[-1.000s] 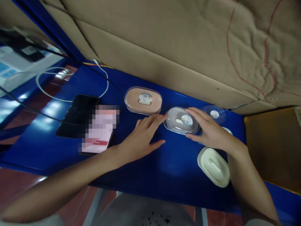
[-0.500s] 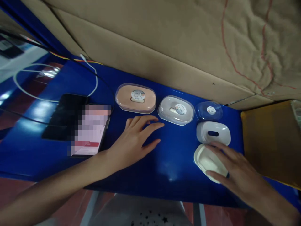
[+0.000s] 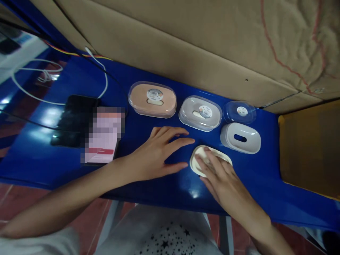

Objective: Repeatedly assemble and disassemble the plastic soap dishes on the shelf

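Observation:
My right hand (image 3: 219, 171) lies over a cream oval soap dish base (image 3: 198, 166), fingers across its top and thumb along its near edge. The palm side is hidden. Left of it, my left hand (image 3: 162, 156) hovers low above the table with fingers apart and nothing in them. A white soap dish tray (image 3: 251, 141) with an oval slot sits beyond the right hand, just in front of a clear lid (image 3: 231, 112) with a round label. Two lidded soap dishes stand further left: a white one (image 3: 186, 115) and a peach one (image 3: 138, 101).
Two phones lie at the left of the blue table (image 3: 159, 191): a dark one (image 3: 74, 120) and one with a lit screen (image 3: 102, 141). A white cable (image 3: 106, 78) runs behind them. A brown cardboard wall (image 3: 186, 49) borders the back; a yellow-brown box (image 3: 310, 148) stands right.
My right hand has slid the cream base left, away from the white tray and toward my left hand. The left hand stays open, slightly further right. The view has shifted a little.

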### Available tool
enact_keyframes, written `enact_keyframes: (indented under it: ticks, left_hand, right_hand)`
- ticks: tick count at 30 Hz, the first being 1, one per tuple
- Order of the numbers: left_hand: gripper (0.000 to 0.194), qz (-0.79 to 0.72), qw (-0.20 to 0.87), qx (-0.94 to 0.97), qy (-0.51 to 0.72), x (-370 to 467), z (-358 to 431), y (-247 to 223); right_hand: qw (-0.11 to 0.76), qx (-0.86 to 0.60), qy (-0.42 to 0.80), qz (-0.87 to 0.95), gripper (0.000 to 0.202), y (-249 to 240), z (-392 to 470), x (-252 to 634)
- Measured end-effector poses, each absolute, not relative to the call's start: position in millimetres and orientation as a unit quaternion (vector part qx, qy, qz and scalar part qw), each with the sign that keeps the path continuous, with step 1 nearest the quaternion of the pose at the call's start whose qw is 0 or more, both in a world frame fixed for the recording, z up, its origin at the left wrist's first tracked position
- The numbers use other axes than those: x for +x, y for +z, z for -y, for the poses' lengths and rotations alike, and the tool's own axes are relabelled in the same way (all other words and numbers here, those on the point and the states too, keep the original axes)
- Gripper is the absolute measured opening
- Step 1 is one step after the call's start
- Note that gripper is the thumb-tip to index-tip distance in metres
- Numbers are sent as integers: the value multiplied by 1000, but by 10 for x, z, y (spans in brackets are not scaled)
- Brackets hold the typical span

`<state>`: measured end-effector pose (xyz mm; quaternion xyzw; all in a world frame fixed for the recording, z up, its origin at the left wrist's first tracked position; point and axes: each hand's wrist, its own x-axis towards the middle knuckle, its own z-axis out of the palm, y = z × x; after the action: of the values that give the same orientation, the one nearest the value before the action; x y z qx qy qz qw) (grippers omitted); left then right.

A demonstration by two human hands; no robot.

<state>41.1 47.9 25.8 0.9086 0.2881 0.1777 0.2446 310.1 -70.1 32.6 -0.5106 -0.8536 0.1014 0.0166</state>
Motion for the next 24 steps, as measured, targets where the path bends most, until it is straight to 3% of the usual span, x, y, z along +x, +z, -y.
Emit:
enact_keyframes:
  ticks: [3, 6, 10, 15, 19, 24]
  left_hand:
    - [73, -248, 229, 930, 148, 430, -430, 226]
    - [79, -230, 204, 943, 128, 474, -366, 173]
    - [72, -240, 193, 945, 115, 536, -324, 122]
    - [71, -263, 192, 938, 116, 595, -315, 67]
    - [69, -276, 201, 931, 125, 605, -326, 36]
    - [82, -305, 216, 918, 134, 582, -383, 54]
  right_hand:
    - [18, -434, 138, 890, 72, 408, 534, 3070]
    - [45, -411, 158, 897, 73, 577, 361, 3363]
    - [133, -563, 63, 813, 74, 632, 203, 4039]
    - [78, -631, 138, 759, 100, 310, 173, 4593]
    - [103, -624, 164, 757, 89, 257, 194, 4575]
    - [173, -594, 173, 766, 84, 419, 214, 4304]
